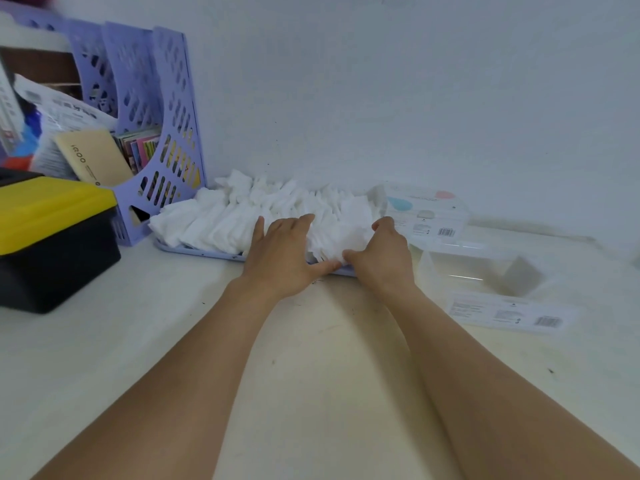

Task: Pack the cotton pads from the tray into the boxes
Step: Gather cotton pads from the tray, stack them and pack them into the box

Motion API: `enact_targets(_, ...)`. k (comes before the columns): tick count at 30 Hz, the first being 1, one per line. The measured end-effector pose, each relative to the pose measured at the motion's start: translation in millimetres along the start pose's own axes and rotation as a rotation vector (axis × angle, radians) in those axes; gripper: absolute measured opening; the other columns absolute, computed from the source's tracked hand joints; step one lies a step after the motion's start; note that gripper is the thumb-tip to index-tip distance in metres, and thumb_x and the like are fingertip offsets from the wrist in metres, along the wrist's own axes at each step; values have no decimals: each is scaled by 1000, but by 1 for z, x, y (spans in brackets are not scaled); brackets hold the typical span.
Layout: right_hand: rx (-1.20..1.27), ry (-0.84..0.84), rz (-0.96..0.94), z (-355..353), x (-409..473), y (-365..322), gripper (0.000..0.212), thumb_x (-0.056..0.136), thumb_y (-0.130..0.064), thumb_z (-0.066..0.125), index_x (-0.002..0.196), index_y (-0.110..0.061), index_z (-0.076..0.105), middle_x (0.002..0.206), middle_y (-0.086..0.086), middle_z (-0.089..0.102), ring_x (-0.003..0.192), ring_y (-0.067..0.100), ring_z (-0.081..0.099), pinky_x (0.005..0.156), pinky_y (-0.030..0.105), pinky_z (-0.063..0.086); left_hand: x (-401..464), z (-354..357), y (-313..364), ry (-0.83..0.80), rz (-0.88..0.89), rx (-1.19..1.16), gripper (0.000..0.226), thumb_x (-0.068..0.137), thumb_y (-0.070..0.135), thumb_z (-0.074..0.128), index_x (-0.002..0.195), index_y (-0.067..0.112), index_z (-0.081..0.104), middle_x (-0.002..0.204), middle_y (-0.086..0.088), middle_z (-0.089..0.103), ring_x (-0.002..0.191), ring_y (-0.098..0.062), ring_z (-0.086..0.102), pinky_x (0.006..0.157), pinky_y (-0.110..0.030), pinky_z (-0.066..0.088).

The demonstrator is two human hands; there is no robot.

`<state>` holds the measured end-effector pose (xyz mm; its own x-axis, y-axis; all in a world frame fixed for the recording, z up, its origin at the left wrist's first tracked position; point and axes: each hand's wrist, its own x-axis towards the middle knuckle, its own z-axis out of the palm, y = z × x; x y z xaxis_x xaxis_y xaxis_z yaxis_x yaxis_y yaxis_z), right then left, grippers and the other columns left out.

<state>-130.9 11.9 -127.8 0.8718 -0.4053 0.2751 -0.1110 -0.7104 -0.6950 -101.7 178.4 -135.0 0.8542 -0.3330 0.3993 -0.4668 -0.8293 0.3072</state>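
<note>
You are facing the tray [194, 250], which is lying on the table [311, 358] against the wall; cotton pads [242, 209] are piled in it, the file rack [162, 133] and a lidded bin [52, 244] are standing to its left, and the boxes [429, 213] are sitting to its right

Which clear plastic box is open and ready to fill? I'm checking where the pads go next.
The near clear plastic box, right of the purple tray, is open and empty; the far clear plastic box is lidded.
</note>
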Motion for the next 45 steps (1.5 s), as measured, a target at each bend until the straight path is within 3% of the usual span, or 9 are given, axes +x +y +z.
enact_targets(7,466,104,8,-13,7,-4,32,82,-17,75,114,-15,69,83,-1,70,76,13,67,75,33,56,6,-2,0,307,6,-205,71,98,66,25,138,15,54,140,-4,58,134,-22,47,123,-46,19)
enact_targets(11,983,105,118,-40,7,-17,37,88,-6,71,123,-13,62,94,5,70,81,16,69,73,25,54,7,-13,10,583,-40,-602,47,99,49,46,125,13,61,123,1,64,117,-14,57,102,-30,44)
enact_targets(14,1320,-138,83,-55,-3,-34,43,89,5,65,128,-10,56,99,13,67,77,21,70,78,31,59,7,-30,26,443,-117,-1110,51,82,55,64,120,21,60,118,1,64,107,-10,64,87,-26,54)
enact_targets(18,1055,-289,-112,-41,-22,-55,45,87,6,70,127,-11,57,92,17,65,86,31,73,88,45,61,3,-34,38,116,-196,-1395,40,88,37,75,118,13,65,111,-9,74,101,-24,73,77,-34,59)
enact_targets(24,545,-10,-31,-35,-11,-38,44,83,-17,78,123,-19,60,105,2,70,93,19,71,86,43,61,10,-31,8,465,-571,-1524,15,90,10,74,103,13,67,99,-3,72,94,-21,71,65,-25,58)
enact_targets(29,-11,-214,-89,-2,-10,-33,79,69,-52,87,129,-13,54,114,-1,61,104,18,61,79,27,46,9,-26,3,447,-570,-1427,36,90,4,73,119,15,55,115,-10,66,82,-25,76,60,-26,58)
enact_targets(32,-17,-211,-100,13,-5,-27,74,69,-46,88,126,-12,56,116,0,61,103,18,61,75,27,44,8,-21,3,420,-556,-1341,42,87,5,75,121,18,53,118,-9,65,87,-23,75,56,-23,56)
enact_targets(37,119,-94,-144,20,-2,-14,27,71,-17,71,82,6,61,76,17,61,64,16,47,56,30,34,12,-22,-1,418,-529,-1280,49,89,7,71,131,20,50,125,-3,60,94,-12,64,53,-17,52)
enact_targets(45,634,73,-69,-36,-6,-34,10,84,-9,69,91,-12,63,83,1,64,75,17,66,66,34,59,7,-27,15,389,-394,-1394,44,92,-9,57,123,19,44,123,-6,52,100,-21,69,66,-25,59)
